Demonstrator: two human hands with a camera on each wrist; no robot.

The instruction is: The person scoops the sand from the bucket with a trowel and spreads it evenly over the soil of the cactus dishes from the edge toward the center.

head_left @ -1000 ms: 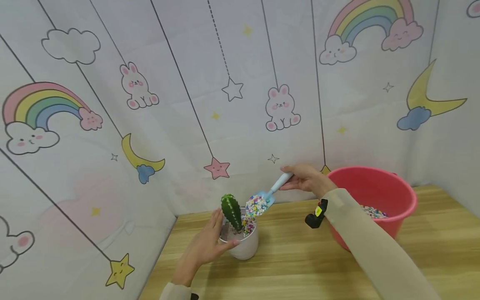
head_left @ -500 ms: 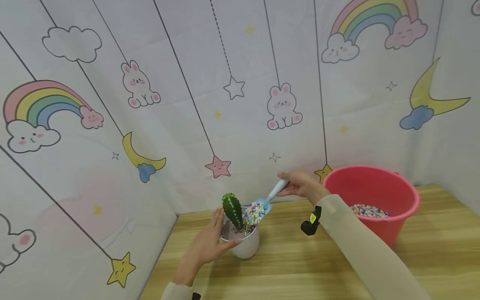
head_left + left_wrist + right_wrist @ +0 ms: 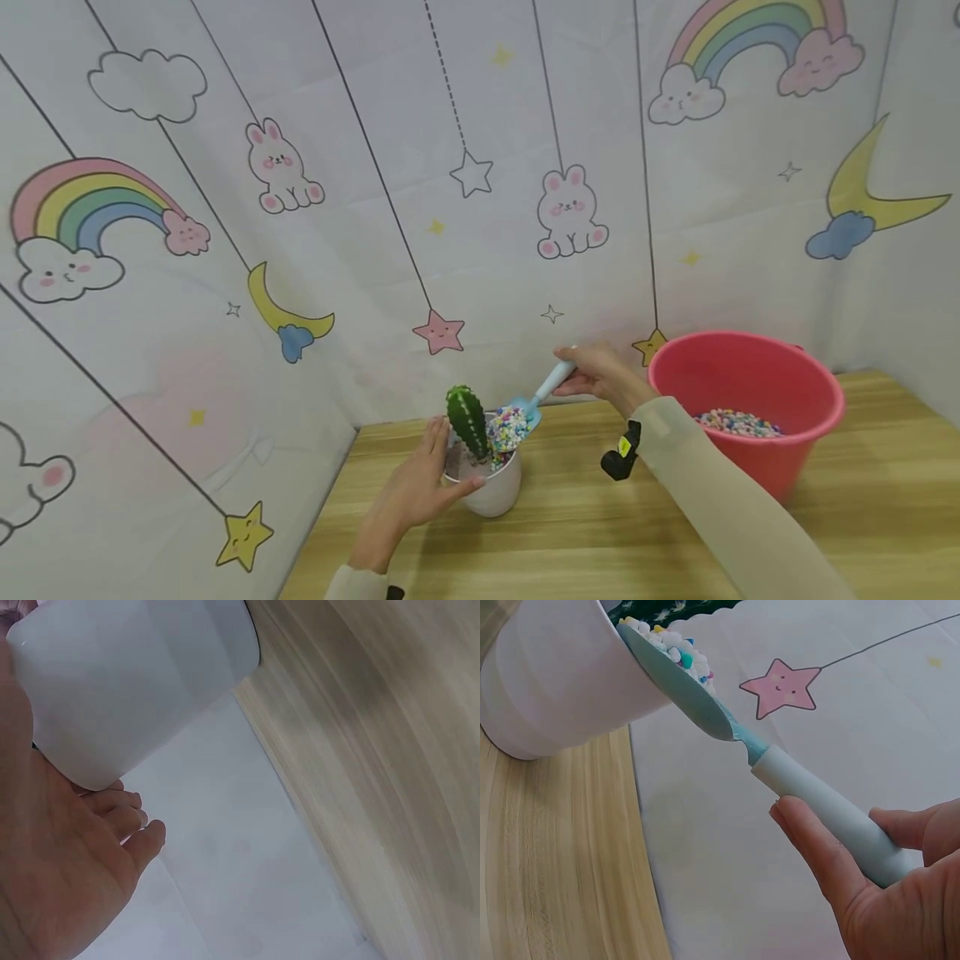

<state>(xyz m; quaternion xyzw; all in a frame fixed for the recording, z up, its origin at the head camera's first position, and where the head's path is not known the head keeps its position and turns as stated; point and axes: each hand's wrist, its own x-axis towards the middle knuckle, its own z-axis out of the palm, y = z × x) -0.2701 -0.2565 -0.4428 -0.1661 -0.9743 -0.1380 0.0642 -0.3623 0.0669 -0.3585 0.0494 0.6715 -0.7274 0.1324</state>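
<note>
A white flowerpot [image 3: 495,495] with a green cactus [image 3: 468,423] in it stands on the wooden table. My left hand [image 3: 415,479] holds the pot from the left, thumb at the near rim and fingers along the far side. In the left wrist view, those fingers show partly behind the pot's wall. My right hand [image 3: 600,375] grips the pale blue handle of a small trowel [image 3: 825,806]. Heaped with colourful beads [image 3: 508,428], the trowel's blade tilts down over the pot's right rim, beside the cactus. In the right wrist view, its underside is right at the rim.
To the right stands a red bucket [image 3: 787,467] with more colourful beads [image 3: 738,423] inside. My right forearm passes in front of it. Behind the table [image 3: 585,533] hangs a pale cloth [image 3: 375,250] printed with rabbits, stars and rainbows.
The right hand has moved the trowel slightly left and down, bringing its loaded blade from beside the pot to over its rim. The left hand stays on the pot.
</note>
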